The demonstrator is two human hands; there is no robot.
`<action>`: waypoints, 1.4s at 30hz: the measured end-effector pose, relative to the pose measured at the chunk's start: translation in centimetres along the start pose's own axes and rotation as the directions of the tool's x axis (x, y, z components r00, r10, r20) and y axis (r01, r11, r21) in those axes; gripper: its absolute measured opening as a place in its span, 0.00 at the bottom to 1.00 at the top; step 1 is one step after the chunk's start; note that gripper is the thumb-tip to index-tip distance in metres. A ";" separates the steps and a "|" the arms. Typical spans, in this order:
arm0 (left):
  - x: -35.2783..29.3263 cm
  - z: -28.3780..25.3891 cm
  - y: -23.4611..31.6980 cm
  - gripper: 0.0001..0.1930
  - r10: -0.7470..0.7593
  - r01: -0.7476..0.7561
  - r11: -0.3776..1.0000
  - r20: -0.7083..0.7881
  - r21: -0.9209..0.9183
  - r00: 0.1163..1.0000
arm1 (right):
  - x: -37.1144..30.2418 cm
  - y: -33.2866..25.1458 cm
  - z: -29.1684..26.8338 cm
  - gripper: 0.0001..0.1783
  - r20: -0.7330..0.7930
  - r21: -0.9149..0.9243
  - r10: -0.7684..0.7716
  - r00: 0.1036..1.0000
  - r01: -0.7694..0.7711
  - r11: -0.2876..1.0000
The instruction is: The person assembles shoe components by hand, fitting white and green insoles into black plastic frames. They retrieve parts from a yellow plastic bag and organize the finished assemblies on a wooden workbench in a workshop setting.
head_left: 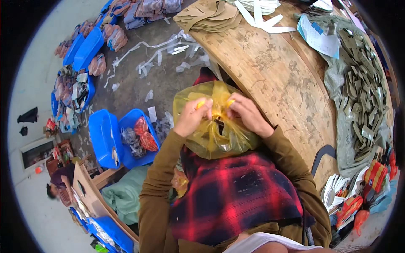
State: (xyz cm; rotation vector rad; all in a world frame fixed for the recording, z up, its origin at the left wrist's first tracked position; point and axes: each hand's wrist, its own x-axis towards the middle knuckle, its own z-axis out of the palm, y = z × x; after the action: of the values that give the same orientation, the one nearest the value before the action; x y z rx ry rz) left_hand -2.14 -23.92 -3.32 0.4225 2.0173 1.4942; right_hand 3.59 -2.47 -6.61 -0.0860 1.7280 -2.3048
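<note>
A: Surface and room?

B: One worn wooden surface (270,80), curved edge, upper right. Grey concrete floor (139,90) to the left, littered with white fabric strips (168,50).

A: On the surface?

B: One stack of tan cut pieces (209,17) at the far end; white strips beside it; one paper sheet (318,40); one large heap of olive-green cut pieces (363,88) on grey plastic at the right.

A: On the floor?

B: Blue plastic bins, several; two nearest (120,137), one holding red-orange pieces. Another person (59,181) is bent over at lower left.

A: Hands?

B: Left hand (194,118) and right hand (249,114), fingers pinched together on the gathered neck of one yellow translucent plastic bag (215,130). The bag rests on the lap, on red-and-black plaid cloth (236,194), just short of the surface edge. Contents cannot be told.
</note>
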 end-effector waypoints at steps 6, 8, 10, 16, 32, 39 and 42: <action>-1.5 1.3 7.3 0.21 0.166 -0.159 0.983 0.078 -0.091 0.983 | -2.8 -7.5 -1.2 0.11 0.020 0.118 -0.110 0.994 0.107 0.987; -1.3 1.5 5.5 0.21 0.180 -0.168 0.976 0.077 -0.139 0.981 | -3.5 -6.9 -1.2 0.11 -0.026 0.091 -0.066 0.997 0.068 0.993; -1.3 1.4 4.0 0.20 0.145 -0.139 0.988 0.081 -0.072 0.986 | -3.7 -5.6 -1.6 0.11 -0.060 0.045 -0.013 0.998 0.016 0.999; -3.2 -0.2 -1.3 0.20 -0.105 0.110 0.993 0.133 -0.032 0.986 | -4.6 -0.9 -0.8 0.12 -0.002 -0.066 0.132 0.991 -0.132 0.989; -1.6 1.8 5.5 0.20 0.041 -0.012 0.971 0.114 -0.239 0.993 | -5.6 -5.4 -1.4 0.09 -0.102 -0.130 0.122 0.987 -0.135 0.982; -1.7 2.4 2.4 0.18 -0.231 0.229 0.898 0.041 -0.376 0.972 | -5.6 -3.4 -0.9 0.11 -0.012 -0.154 0.121 0.993 -0.121 0.981; -1.6 2.4 1.5 0.17 -0.107 0.124 0.944 0.072 -0.306 0.992 | -6.5 -3.2 -0.4 0.12 -0.017 -0.129 0.153 0.988 -0.154 0.980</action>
State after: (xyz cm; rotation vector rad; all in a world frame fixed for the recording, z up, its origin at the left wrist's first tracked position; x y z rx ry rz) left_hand 0.43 -22.56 -1.97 0.2081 1.6946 1.6703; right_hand 9.29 0.30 -3.01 0.0303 1.8196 -2.0857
